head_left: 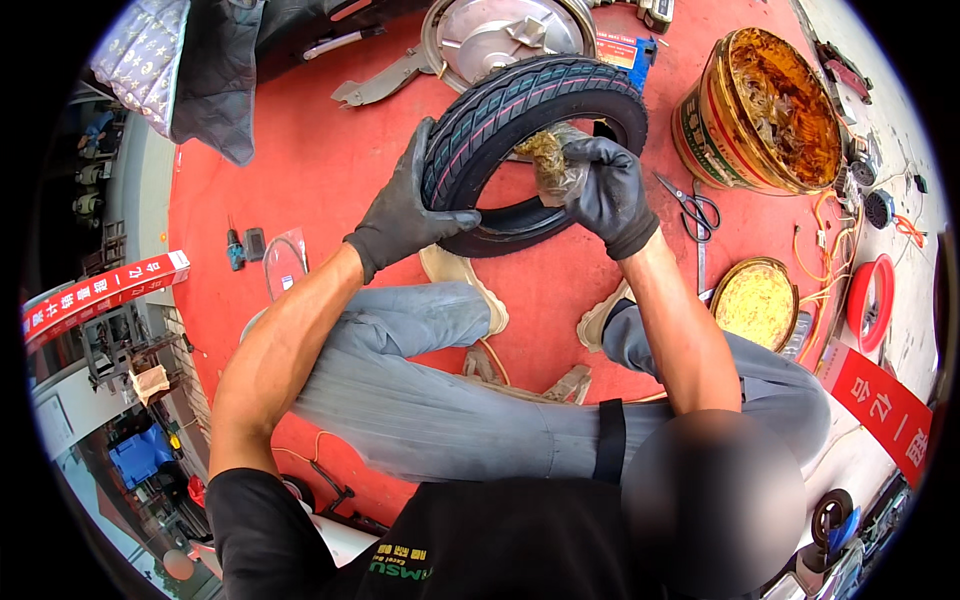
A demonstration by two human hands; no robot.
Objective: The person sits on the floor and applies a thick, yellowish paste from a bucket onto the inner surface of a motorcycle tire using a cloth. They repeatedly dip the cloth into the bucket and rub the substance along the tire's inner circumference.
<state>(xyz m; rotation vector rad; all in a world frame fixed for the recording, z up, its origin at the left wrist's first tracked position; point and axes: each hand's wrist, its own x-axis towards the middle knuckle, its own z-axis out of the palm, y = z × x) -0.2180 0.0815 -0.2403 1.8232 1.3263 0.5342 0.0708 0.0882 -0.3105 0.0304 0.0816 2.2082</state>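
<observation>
My gloved left hand (410, 205) grips the left side of a black tyre (610, 95) with faint coloured stripes on its tread, tilted up above my feet. My gloved right hand (610, 190) is closed on a crumpled clear plastic wad (555, 185) smeared with yellow-brown grease, held at the tyre's opening near the inner rim. Just beyond the tyre lies a silver wheel hub (505, 30). To my right, a large bucket (700, 125) holds orange-brown grease beside black-handled scissors (700, 215).
A grease-covered round lid (750, 310), orange cables, a red round basin (870, 305) and red banners (885, 410) sit rightward. A drill (236, 250) lies left on the red mat (260, 190). A padded cover (190, 80) and metal bracket (380, 85) are at the upper left.
</observation>
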